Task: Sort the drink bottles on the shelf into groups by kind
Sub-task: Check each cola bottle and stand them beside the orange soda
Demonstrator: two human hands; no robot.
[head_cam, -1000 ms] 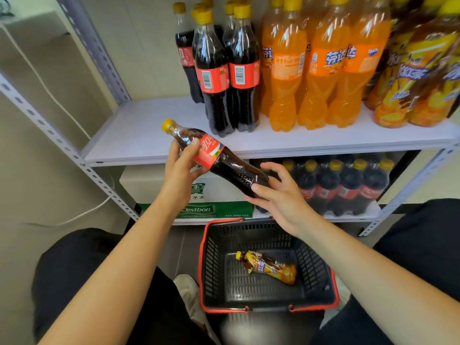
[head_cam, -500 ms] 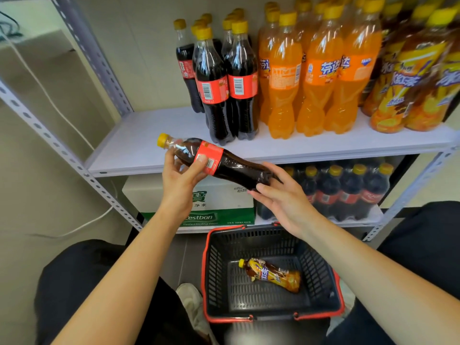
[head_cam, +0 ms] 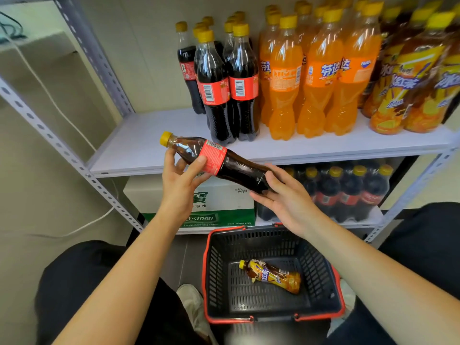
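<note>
A grey metal shelf (head_cam: 149, 143) stands against a beige wall (head_cam: 149, 58), seen from above by a person crouched before it. On the upper board the drinks stand in three groups. On the left is a cola group (head_cam: 242, 88) in which at least six yellow caps can be counted. In the middle are orange sodas (head_cam: 283, 83), four in the front row with more behind. On the right are iced teas (head_cam: 403, 90), cut off by the frame edge, so their number cannot be told. On the lower board sit one water carton (head_cam: 219, 202) and one cola pack (head_cam: 348, 195) with four caps plainly showing. One black basket (head_cam: 206, 257) with a red rim is on the floor, and a single tea bottle (head_cam: 271, 276) lies on its side in it.

The cola bottle (head_cam: 239, 168) is in the air just in front of the upper board's edge, below the cola group. It is dark and full, with a yellow cap (head_cam: 165, 138) and a red label (head_cam: 214, 158) with a barcode. It is tilted, cap up and to the left, base down and to the right.

The left hand (head_cam: 181, 185) grips its upper part, the thumb (head_cam: 199, 163) pressed on the label and the fingers (head_cam: 171, 158) curled round behind the neck. The right hand (head_cam: 286, 197) is at the base with its fingers (head_cam: 258, 196) nearly straight and slightly spread. They touch the underside while the thumb lies along the side above.
</note>
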